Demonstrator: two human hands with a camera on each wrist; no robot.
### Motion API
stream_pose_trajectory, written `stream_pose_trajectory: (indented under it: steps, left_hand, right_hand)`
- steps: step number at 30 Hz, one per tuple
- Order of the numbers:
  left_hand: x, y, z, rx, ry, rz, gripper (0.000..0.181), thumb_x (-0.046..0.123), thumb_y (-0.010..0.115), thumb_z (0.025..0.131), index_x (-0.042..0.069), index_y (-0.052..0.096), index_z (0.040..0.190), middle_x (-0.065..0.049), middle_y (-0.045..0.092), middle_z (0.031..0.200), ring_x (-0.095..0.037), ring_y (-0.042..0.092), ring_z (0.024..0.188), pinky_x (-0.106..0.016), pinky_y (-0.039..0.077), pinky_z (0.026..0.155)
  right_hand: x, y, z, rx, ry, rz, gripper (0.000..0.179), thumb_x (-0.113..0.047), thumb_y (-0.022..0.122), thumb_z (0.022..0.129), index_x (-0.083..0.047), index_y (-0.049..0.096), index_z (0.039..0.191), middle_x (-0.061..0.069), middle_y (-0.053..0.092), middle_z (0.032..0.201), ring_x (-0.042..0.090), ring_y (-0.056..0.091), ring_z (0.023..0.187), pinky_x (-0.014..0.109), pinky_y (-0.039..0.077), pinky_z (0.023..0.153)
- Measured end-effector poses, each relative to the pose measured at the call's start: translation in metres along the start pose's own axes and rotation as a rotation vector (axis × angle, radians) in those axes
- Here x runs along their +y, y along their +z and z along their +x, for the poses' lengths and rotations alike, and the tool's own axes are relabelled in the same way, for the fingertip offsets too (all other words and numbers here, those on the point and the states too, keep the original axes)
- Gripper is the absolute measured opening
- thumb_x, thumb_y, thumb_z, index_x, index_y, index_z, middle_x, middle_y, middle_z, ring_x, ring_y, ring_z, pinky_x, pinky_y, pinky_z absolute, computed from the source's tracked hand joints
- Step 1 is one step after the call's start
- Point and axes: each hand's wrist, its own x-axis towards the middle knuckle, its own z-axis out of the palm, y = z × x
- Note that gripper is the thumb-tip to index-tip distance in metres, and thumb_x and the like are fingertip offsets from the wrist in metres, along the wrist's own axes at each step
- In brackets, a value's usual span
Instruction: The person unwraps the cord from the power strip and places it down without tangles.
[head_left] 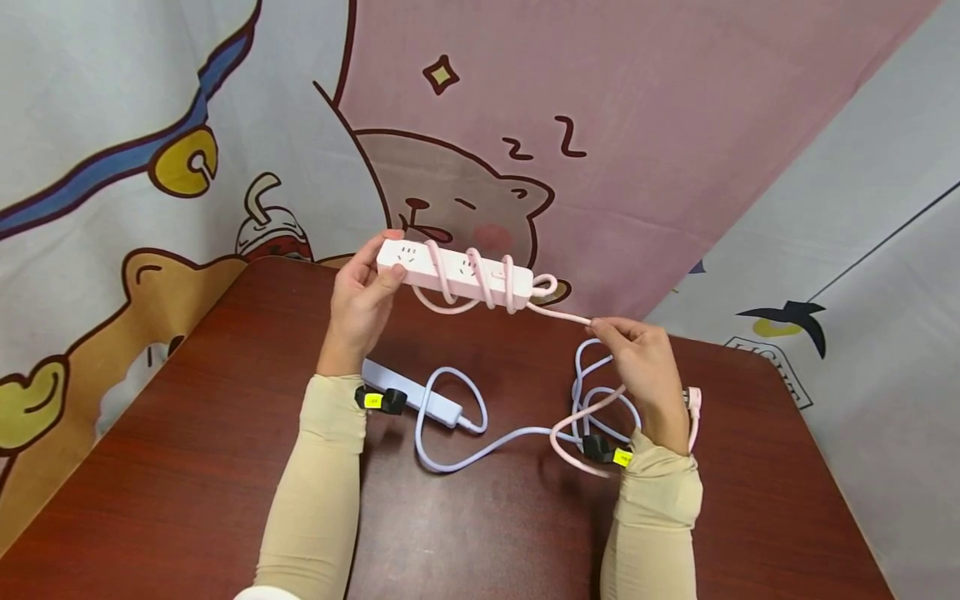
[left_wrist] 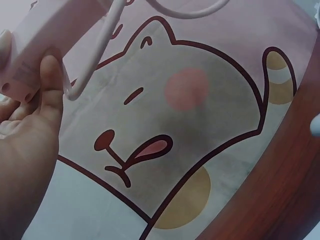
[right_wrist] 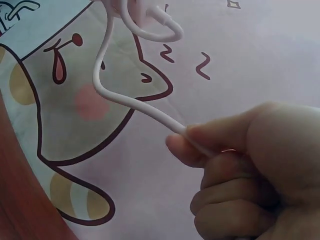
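My left hand (head_left: 360,300) grips one end of a pink power strip (head_left: 491,292), thumb in front, holding it up above the table. Several turns of the strip's own pink cord (head_left: 558,313) wrap around its body. To the right, my right hand (head_left: 647,367) pinches that cord between thumb and index finger, its other fingers curled in. From the right hand the cord hangs down in a loop toward the table. In the left wrist view the strip's end (left_wrist: 30,75) lies between the fingers. The right wrist view shows the cord (right_wrist: 150,111) running from strip to fingertips.
On the brown table (head_left: 450,533) lies a blue-lilac power strip (head_left: 412,392), its cord (head_left: 517,435) looped and bunched toward the right. A pink plug (head_left: 693,400) sits beside my right wrist. A cartoon-printed curtain (head_left: 675,150) hangs behind the table.
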Motion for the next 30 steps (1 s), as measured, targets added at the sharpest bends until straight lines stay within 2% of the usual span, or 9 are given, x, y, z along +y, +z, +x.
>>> stream_pose_trajectory:
  steps: [2, 4, 7, 10, 14, 16, 19, 26, 30]
  left_hand:
    - [0.000, 0.000, -0.001, -0.023, -0.011, -0.002, 0.041, 0.000, 0.065, 0.096, -0.005, 0.052, 0.135, -0.003, 0.063, 0.110, -0.010, 0.060, 0.101, -0.018, 0.053, 0.089]
    - [0.000, -0.001, -0.001, -0.046, -0.021, -0.001, 0.046, 0.005, 0.069, 0.095, -0.005, 0.051, 0.136, -0.003, 0.063, 0.110, -0.010, 0.060, 0.101, -0.017, 0.053, 0.090]
    - [0.001, -0.002, -0.002, -0.076, -0.037, 0.001, 0.054, 0.012, 0.073, 0.093, -0.007, 0.049, 0.138, -0.003, 0.062, 0.112, -0.010, 0.060, 0.102, -0.017, 0.053, 0.090]
    - [0.001, -0.002, -0.002, -0.096, -0.052, 0.011, 0.054, 0.011, 0.073, 0.094, -0.007, 0.048, 0.139, -0.003, 0.061, 0.115, -0.010, 0.060, 0.103, -0.017, 0.054, 0.091]
    - [0.003, -0.001, -0.003, -0.109, -0.068, 0.040, 0.040, -0.002, 0.061, 0.098, -0.002, 0.051, 0.136, -0.003, 0.060, 0.119, -0.010, 0.060, 0.104, -0.017, 0.054, 0.091]
    - [0.003, -0.001, -0.003, -0.114, -0.077, 0.050, 0.038, -0.007, 0.056, 0.098, 0.000, 0.053, 0.135, -0.004, 0.061, 0.119, -0.010, 0.060, 0.104, -0.017, 0.054, 0.091]
    - [0.004, -0.001, -0.003, -0.118, -0.090, 0.048, 0.040, -0.010, 0.053, 0.097, 0.000, 0.053, 0.136, -0.003, 0.063, 0.119, -0.010, 0.061, 0.103, -0.017, 0.054, 0.091]
    - [0.003, 0.000, -0.003, -0.139, -0.105, 0.023, 0.043, -0.014, 0.052, 0.095, -0.011, 0.048, 0.138, -0.003, 0.066, 0.117, -0.010, 0.062, 0.104, -0.019, 0.054, 0.091]
    - [0.003, 0.000, -0.003, -0.140, -0.118, 0.047, 0.043, -0.016, 0.051, 0.094, -0.010, 0.049, 0.136, -0.003, 0.067, 0.118, -0.010, 0.063, 0.104, -0.019, 0.055, 0.090]
  right_hand:
    - [0.000, 0.000, 0.000, 0.048, 0.011, 0.050, 0.038, -0.032, 0.064, 0.101, 0.002, 0.075, 0.115, -0.030, 0.069, 0.078, -0.002, 0.058, 0.081, 0.016, 0.045, 0.069]
    - [-0.001, 0.001, 0.000, 0.099, 0.026, 0.113, 0.037, -0.030, 0.066, 0.100, 0.003, 0.075, 0.113, -0.027, 0.067, 0.072, -0.001, 0.052, 0.064, 0.017, 0.040, 0.055]
    - [-0.002, 0.001, 0.001, 0.183, 0.035, 0.206, 0.030, -0.025, 0.069, 0.098, 0.003, 0.076, 0.107, -0.020, 0.066, 0.069, 0.000, 0.042, 0.051, 0.018, 0.033, 0.046]
    - [-0.003, 0.002, 0.002, 0.259, 0.022, 0.263, 0.028, -0.021, 0.069, 0.097, 0.005, 0.076, 0.105, -0.019, 0.069, 0.072, 0.001, 0.047, 0.061, 0.017, 0.036, 0.053]
    - [-0.003, 0.003, 0.004, 0.355, -0.018, 0.322, 0.022, -0.018, 0.069, 0.097, 0.002, 0.077, 0.098, -0.017, 0.064, 0.065, 0.003, 0.046, 0.063, 0.017, 0.034, 0.053]
    - [-0.004, 0.002, 0.004, 0.401, -0.041, 0.375, 0.018, -0.017, 0.070, 0.097, -0.002, 0.078, 0.091, -0.014, 0.058, 0.058, 0.002, 0.039, 0.050, 0.017, 0.027, 0.044]
    - [-0.005, 0.001, 0.004, 0.455, -0.072, 0.431, 0.017, -0.018, 0.070, 0.096, -0.006, 0.078, 0.086, -0.011, 0.051, 0.053, 0.002, 0.035, 0.043, 0.017, 0.024, 0.039]
    - [-0.010, -0.003, 0.001, 0.492, -0.114, 0.620, 0.019, -0.014, 0.070, 0.096, 0.003, 0.076, 0.088, -0.008, 0.044, 0.050, 0.001, 0.028, 0.036, 0.018, 0.016, 0.035]
    - [-0.015, -0.006, -0.002, 0.496, -0.175, 0.749, 0.020, -0.011, 0.071, 0.095, 0.006, 0.074, 0.088, -0.006, 0.040, 0.048, 0.001, 0.025, 0.036, 0.022, 0.010, 0.038]
